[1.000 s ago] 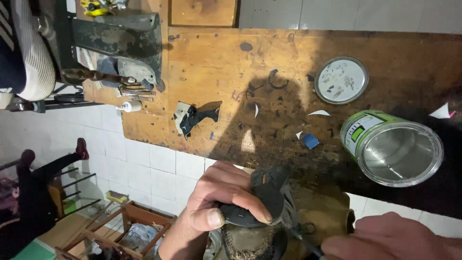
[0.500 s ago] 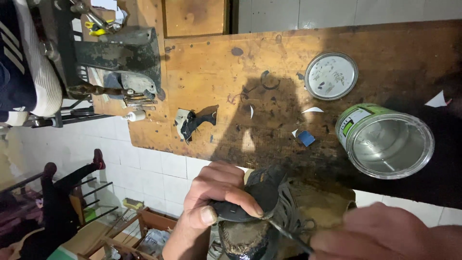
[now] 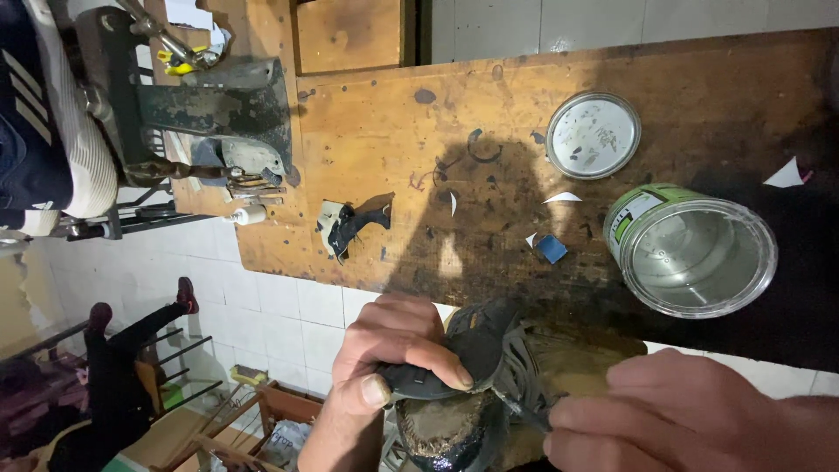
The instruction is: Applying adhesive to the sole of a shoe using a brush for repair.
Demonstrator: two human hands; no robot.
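- Bottom middle of the frame: my left hand [image 3: 393,354] is clamped around a black shoe [image 3: 463,358], thumb pressing its dark rubbery sole edge, and the shoe sits upside down on what looks like a grimy stand [image 3: 446,428].
- My right hand [image 3: 690,415], bottom right, is pinched tight on a thin dark tool [image 3: 524,411] whose tip touches the shoe's ribbed side. I can't tell if it's a blade or a brush.
- Biggest worry, I reckon: the tip skids off that ribbed rubber toward my left thumb, which sits just beside it.
- The open tin [image 3: 699,249], right of centre, is shiny metal inside with a green label. It stands near the bench edge, so a careless elbow could knock it.
- Its round lid [image 3: 594,135] lies flat and speckled, up and left of the tin, well apart from my hands.
- The wooden bench [image 3: 393,131] is scuffed, stained and blackened toward the right, with white scraps and a small blue scrap [image 3: 551,248] lying loose.
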